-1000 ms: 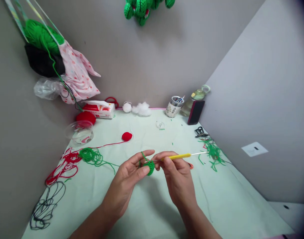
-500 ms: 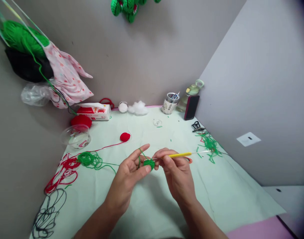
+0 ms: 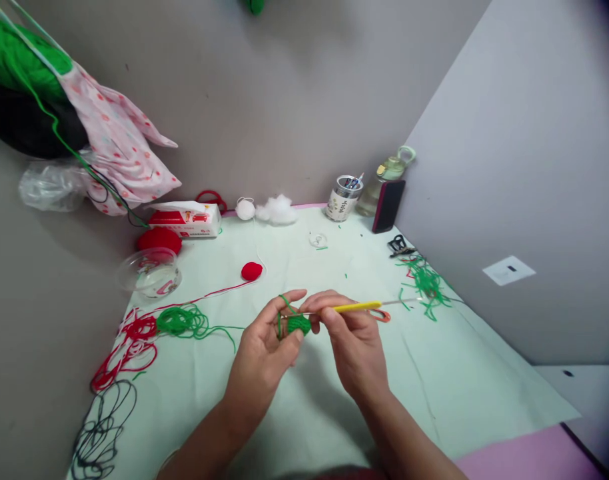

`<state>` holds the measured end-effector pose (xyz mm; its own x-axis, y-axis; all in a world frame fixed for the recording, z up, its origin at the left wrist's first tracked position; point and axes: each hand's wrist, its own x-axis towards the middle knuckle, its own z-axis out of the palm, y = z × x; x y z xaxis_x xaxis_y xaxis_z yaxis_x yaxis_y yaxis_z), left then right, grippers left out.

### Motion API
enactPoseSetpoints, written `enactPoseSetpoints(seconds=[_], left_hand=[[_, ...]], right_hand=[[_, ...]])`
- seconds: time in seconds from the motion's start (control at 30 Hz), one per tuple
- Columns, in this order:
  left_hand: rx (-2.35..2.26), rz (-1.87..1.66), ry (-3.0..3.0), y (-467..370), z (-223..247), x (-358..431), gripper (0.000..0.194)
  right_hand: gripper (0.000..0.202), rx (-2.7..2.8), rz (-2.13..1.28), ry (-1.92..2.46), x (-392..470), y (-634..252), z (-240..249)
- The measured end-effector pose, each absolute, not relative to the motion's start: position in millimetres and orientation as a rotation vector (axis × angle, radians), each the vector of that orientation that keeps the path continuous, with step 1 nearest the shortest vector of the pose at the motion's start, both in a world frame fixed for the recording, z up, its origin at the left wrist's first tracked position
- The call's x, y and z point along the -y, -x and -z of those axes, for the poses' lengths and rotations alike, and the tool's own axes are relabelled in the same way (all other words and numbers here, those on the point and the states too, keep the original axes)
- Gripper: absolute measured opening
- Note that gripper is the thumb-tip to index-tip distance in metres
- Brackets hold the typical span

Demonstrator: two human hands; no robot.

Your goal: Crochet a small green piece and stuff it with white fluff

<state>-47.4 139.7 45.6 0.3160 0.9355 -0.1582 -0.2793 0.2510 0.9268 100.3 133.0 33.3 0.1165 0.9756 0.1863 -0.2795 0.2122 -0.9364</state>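
Observation:
Near the middle of the view, my left hand [image 3: 262, 353] pinches a small green crocheted piece [image 3: 298, 325] between thumb and fingers, with green yarn looped round its raised index finger. My right hand [image 3: 357, 347] grips a crochet hook with a yellow handle [image 3: 357, 307]. The hook's thin metal shaft reaches left to the top of the green piece, where its tip is too small to make out. From my left hand, green yarn runs left to a loose green tangle [image 3: 182, 321] on the pale cloth.
Red yarn [image 3: 139, 330], dark yarn [image 3: 102, 427] and a clear plastic bowl [image 3: 157, 275] lie at the left. Behind are a red ball [image 3: 251, 271], white stuffing [image 3: 277, 210], a pen tin [image 3: 343, 199] and a phone [image 3: 389, 207]. Green scraps [image 3: 427, 280] and an orange-handled item [image 3: 381, 315] lie right.
The camera view has shifted slightly, moving the wall items up and outward. The hook has slid a little left across the green piece, and its shaft crosses nearer my left fingers.

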Motion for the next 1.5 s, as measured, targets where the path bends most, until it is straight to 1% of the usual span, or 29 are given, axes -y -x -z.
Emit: enactPoseSetpoints(seconds=[0.07,0.2,0.33,0.43,0.63,0.73,0.8,0.9,0.97,1.03,1.1,1.17,1.23,1.37,1.5], left_hand=[[-0.873,-0.995,-0.986,48,-44,-140,0.043],[-0.861,-1.023,-0.952,51,-43,-143,0.035],[-0.92,-1.056,-0.919,51,-43,-146,0.035],[-0.964,-1.057,-0.913,51,-44,-147,0.036],[-1.038,-1.078,-1.01,53,-42,-146,0.033],[-1.13,-1.103,-1.092,50,-40,-143,0.032],[-1.179,-1.158,-1.081,45,-39,-139,0.037],[-1.081,-1.142,-0.89,40,-40,-136,0.053],[-0.914,-1.03,-0.708,39,-40,-139,0.058],[-0.779,-0.957,-0.569,42,-41,-143,0.05],[-0.737,-0.984,-0.512,46,-41,-148,0.041],[-0.743,-1.027,-0.539,48,-42,-149,0.041],[-0.763,-1.027,-0.599,48,-42,-148,0.043],[-0.815,-0.999,-0.668,45,-40,-143,0.043],[-0.889,-1.013,-0.712,46,-39,-143,0.042]], right_hand=[[0.016,1.038,-1.098,0.913,-134,-101,-31],[0.016,0.915,-1.185,0.869,-140,-103,-32],[0.019,0.841,-1.26,0.837,-144,-103,-34],[0.022,0.903,-1.207,0.856,-142,-104,-33],[0.023,1.174,-0.994,0.936,-135,-108,-34],[0.024,1.374,-0.785,0.962,-131,-108,-35],[0.029,1.57,-0.55,0.974,-128,-106,-31],[0.039,1.724,-0.194,1.025,-123,-103,-22],[0.043,1.688,-0.134,1.034,-122,-103,-19],[0.038,1.552,-0.287,1.023,-123,-104,-21],[0.029,1.341,-0.55,0.98,-126,-106,-26],[0.023,1.188,-0.82,0.891,-131,-107,-29],[0.019,1.138,-1.006,0.831,-136,-106,-28],[0.016,1.106,-1.086,0.874,-139,-104,-22],[0.018,1.011,-1.136,0.863,-139,-106,-21]])
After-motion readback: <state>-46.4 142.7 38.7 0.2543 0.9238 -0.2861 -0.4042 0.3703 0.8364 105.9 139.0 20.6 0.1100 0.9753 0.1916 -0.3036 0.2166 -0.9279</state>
